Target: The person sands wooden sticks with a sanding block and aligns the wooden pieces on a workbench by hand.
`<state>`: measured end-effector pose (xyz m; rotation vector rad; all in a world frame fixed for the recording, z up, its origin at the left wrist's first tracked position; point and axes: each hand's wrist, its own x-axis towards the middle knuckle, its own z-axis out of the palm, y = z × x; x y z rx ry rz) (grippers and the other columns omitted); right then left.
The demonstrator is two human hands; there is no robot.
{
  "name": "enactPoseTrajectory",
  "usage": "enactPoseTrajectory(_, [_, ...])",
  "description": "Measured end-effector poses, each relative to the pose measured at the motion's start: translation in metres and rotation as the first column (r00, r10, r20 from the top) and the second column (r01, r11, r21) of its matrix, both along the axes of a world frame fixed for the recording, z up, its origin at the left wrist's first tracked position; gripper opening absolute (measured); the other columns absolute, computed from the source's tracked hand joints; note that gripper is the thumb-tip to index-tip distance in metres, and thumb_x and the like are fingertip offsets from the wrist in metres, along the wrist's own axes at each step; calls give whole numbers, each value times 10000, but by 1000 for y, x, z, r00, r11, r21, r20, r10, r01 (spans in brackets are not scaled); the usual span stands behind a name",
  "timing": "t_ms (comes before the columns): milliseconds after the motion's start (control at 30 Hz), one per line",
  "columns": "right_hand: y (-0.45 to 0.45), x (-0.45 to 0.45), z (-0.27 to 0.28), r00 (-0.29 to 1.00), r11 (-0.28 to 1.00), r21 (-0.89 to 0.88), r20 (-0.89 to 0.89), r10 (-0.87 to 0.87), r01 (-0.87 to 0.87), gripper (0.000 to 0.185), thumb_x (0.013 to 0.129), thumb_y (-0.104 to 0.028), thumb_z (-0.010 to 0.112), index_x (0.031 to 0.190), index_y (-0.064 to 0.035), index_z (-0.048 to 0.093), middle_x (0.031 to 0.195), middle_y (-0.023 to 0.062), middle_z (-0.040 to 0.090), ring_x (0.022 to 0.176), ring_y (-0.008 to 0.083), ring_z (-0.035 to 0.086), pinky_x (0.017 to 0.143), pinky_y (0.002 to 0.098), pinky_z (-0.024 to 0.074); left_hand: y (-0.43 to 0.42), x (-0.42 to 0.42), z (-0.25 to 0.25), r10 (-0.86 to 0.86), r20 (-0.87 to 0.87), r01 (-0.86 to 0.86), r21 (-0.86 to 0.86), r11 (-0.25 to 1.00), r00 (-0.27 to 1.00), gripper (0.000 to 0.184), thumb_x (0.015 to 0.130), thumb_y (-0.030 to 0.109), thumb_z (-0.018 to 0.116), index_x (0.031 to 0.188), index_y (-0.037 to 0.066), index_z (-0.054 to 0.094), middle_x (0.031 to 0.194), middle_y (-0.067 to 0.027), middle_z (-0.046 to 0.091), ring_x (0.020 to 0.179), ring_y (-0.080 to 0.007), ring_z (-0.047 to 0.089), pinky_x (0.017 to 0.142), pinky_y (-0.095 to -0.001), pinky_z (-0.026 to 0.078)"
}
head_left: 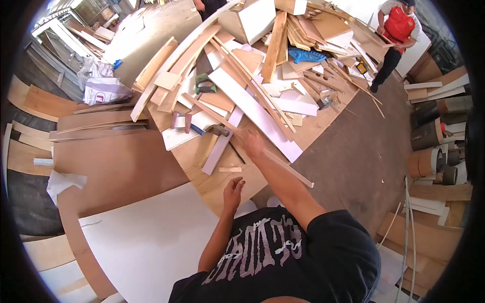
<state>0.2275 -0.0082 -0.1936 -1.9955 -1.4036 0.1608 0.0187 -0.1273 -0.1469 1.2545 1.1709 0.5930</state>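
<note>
My right hand (252,144) reaches over the workbench with its fingers around a long thin wooden strip (290,169). One end of the strip sticks out past the bench edge; the other lies among the boards. My left hand (233,193) is lower, by the near bench edge, fingers curled together with nothing visible in them. Just above it lies a short pale wood piece (230,169). A hammer (218,130) with a blue handle rests left of my right hand, close to a small container (181,121). A white board (257,113) lies beyond.
Offcuts cover the workbench (202,174), among them a blue handsaw (306,55), a green tool (205,85) and a yellow tape measure (361,67). A person in a red vest (399,28) stands far right. White sheet (151,242) lies left; tubes (423,162) and boards stand right.
</note>
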Motion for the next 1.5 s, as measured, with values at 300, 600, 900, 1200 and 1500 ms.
enactPoseTrajectory(300, [-90, 0, 26, 995, 980, -174, 46, -86, 93, 359, 901, -148, 537, 1253, -117, 602, 1220, 135, 637, 1146, 366, 592, 991, 502, 468, 21, -10, -14, -10, 155, 29, -119, 992, 988, 280, 1009, 193, 581, 1232, 27, 612, 1062, -88, 702, 974, -187, 671, 833, -315, 525])
enactPoseTrajectory(600, [-119, 12, 57, 992, 985, -122, 1, -125, 124, 359, 863, -112, 636, 1221, -114, 626, 1123, 134, 648, 984, 373, 652, 839, 460, 540, 42, 11, -19, -149, 254, 185, -124, 975, 956, 282, 1001, 218, 604, 1214, 33, 616, 1042, -96, 705, 891, -169, 691, 787, -299, 548])
enactPoseTrajectory(900, [-106, 53, 128, 965, 963, 62, -18, -261, 261, 310, 883, -132, 663, 1191, -94, 679, 1024, 116, 672, 921, 332, 666, 770, 419, 543, 59, 56, -10, -281, 177, 273, 68, 960, 943, 319, 1004, 252, 610, 1210, 7, 623, 1041, -72, 705, 924, -136, 672, 785, -277, 530])
enactPoseTrajectory(1200, [12, 126, 82, 970, 978, 65, 128, -206, 199, 284, 867, -127, 617, 1132, -59, 696, 1064, 127, 679, 991, 334, 612, 875, 466, 510, 32, 74, -9, -177, -228, 239, 287, 927, 957, 307, 964, 233, 638, 1184, 22, 671, 1069, -174, 728, 1006, -229, 701, 893, -344, 527])
enactPoseTrajectory(1500, [55, 121, 67, 952, 953, -20, 51, -301, 302, 396, 871, -114, 578, 1264, -143, 604, 1300, 103, 542, 1129, 330, 544, 968, 520, 401, 9, 67, -29, -16, -255, 62, 173, 983, 967, 296, 927, 192, 678, 1180, 38, 679, 961, -140, 717, 911, -217, 685, 846, -334, 532])
